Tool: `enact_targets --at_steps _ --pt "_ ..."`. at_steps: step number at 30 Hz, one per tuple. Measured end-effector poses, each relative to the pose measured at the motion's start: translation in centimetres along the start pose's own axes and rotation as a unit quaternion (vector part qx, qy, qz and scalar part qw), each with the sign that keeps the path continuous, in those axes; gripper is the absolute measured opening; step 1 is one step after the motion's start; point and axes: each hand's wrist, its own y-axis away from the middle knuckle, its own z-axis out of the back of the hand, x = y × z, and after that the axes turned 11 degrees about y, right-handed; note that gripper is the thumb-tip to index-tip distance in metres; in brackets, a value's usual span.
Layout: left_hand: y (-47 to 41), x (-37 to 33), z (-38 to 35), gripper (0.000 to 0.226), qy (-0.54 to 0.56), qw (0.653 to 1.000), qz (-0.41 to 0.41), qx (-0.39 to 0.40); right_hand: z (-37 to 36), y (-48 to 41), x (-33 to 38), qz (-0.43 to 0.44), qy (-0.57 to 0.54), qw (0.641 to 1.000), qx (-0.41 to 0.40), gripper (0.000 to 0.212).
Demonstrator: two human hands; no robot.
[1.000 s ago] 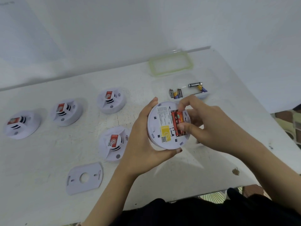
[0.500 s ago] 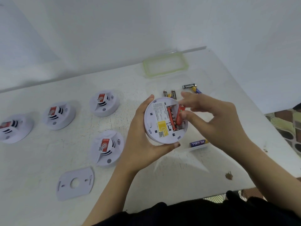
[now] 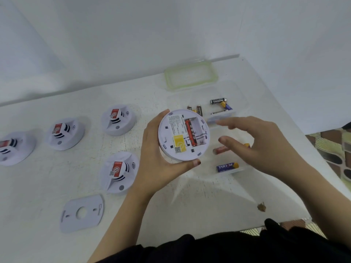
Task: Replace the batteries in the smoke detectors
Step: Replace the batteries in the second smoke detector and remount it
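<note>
Left hand (image 3: 157, 164) fingers curl round smoke detector (image 3: 176, 137) rim, held above table (image 3: 57, 179). Right hand (image 3: 266, 147) fingers spread, empty, 3 o'clock, near loose red battery (image 3: 221, 149). Detector likely light, rigid: grip rim.

Bright even light, soft shadows, wide-angle distortion, slight blur

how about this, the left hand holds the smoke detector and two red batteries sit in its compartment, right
Not quite. The head view shows only one red battery in the compartment; the slot beside it is empty. The left hand does hold the smoke detector.
</note>
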Motion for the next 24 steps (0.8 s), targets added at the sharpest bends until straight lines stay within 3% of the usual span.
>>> enact_targets --at_steps 4,8,24 --pt "-0.1 -0.4 -0.4 0.100 0.012 0.999 -0.004 0.031 0.6 -1.3 0.7 0.080 0.035 0.995 0.038 0.061" --pt "-0.4 -0.7 -0.9 0.101 0.021 0.998 -0.012 0.057 1.2 -2.3 0.6 0.113 0.048 0.989 0.083 0.072" --pt "-0.8 -1.1 -2.1 0.095 0.000 0.997 -0.023 0.073 0.9 -2.6 -0.1 0.251 0.161 0.954 0.012 0.069"
